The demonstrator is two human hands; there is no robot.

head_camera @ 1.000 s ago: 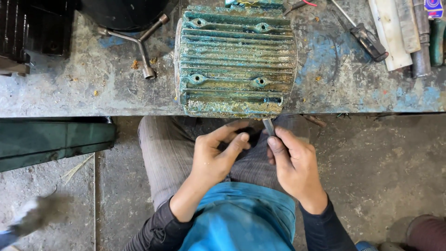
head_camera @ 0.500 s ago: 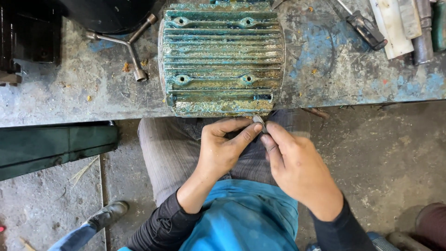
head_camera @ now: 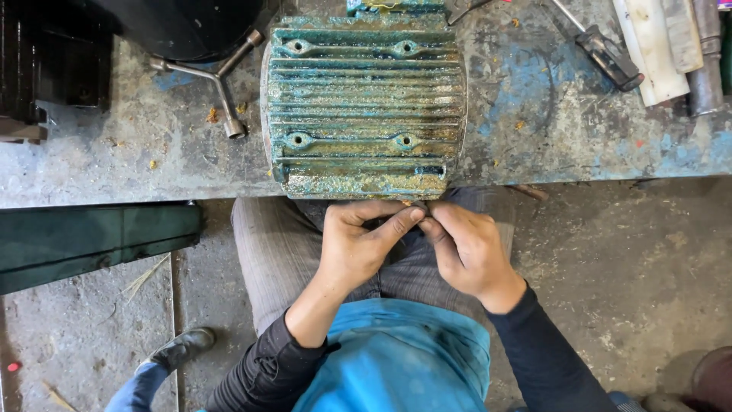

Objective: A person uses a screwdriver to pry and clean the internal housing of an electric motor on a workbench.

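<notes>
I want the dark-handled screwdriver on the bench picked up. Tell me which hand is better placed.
Probably the right hand: the dark-handled screwdriver lies on that side, beyond the ribbed green metal casing. The left hand would have to cross over.

- You have worn grey-blue workbench (head_camera: pixel 122 164), w/ rust crumbs.
- On it: green finned motor housing (head_camera: pixel 364 107) at front edge.
- Left of it: three-arm wrench (head_camera: pixel 217 76).
- Right: screwdriver (head_camera: pixel 602 49), pale flat strips (head_camera: pixel 659 42).

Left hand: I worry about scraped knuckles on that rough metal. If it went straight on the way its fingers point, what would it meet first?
The left hand points right, fingertips meeting those of the right hand, so that comes first. The finned green casing lies above that line, though depth is hard to judge.
</notes>
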